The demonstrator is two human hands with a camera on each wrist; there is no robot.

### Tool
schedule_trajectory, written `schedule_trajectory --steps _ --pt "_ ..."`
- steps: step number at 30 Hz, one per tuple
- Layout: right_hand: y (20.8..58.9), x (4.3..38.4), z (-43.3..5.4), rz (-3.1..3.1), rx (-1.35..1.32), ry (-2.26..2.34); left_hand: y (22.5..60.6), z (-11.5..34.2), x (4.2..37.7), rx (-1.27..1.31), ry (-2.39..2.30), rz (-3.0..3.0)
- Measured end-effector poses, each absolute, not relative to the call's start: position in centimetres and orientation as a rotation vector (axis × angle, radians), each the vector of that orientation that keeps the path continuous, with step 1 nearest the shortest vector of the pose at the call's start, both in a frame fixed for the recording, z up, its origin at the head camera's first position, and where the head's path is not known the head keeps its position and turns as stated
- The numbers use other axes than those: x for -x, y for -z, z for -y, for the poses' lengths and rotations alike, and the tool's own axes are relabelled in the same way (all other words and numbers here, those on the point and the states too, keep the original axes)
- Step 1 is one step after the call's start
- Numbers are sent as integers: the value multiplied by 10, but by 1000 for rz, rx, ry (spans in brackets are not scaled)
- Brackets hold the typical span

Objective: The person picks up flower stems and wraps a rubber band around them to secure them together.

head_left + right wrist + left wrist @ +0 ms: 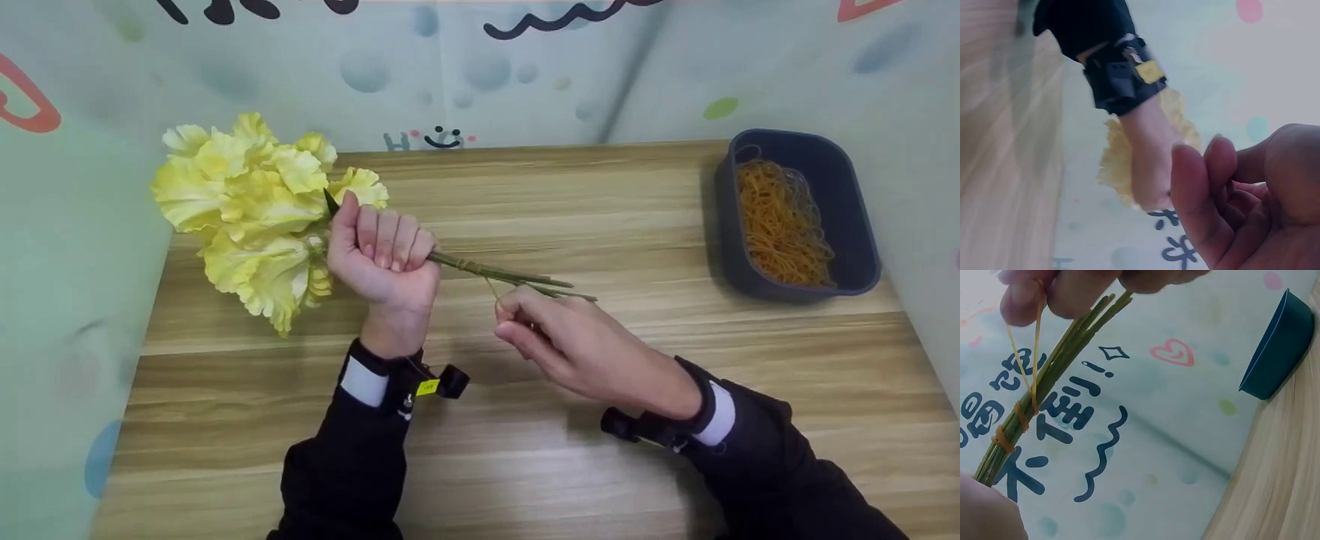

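Observation:
My left hand point(386, 262) grips a bunch of yellow artificial flowers point(255, 202) by the stems, just below the blooms. The green stems point(517, 274) stick out of the fist toward the right. A rubber band point(1021, 416) is wound around them between my two hands, with one loop pulled away from the bundle. My right hand point(585, 345) pinches that stretched loop between thumb and forefinger, close to the stem ends. In the right wrist view the flowers are partly hidden behind the left hand.
At the right back of the wooden table point(315, 450) stands a dark blue plastic bin point(855, 217) holding a heap of rubber bands point(780, 225). A printed cloth backdrop point(525, 97) rises behind the table and along its sides.

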State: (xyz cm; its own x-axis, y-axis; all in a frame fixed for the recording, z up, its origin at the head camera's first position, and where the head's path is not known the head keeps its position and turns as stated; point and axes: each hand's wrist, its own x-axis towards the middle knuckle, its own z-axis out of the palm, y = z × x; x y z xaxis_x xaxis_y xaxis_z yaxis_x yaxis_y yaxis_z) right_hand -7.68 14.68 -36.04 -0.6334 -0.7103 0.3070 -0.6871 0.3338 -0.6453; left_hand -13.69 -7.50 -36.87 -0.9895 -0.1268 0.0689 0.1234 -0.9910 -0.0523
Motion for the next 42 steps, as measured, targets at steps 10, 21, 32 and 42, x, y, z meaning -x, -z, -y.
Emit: schedule_trajectory --steps 10,21,32,42 --pt "341 68 -164 -2572 1336 1005 369 74 137 162 2972 4" --pt "320 77 -188 -2644 1211 1040 369 69 134 209 2927 118" --pt "325 102 -198 -2901 1129 917 368 67 132 242 2934 163" --pt "328 112 -199 -3009 962 806 366 67 132 269 2941 134"
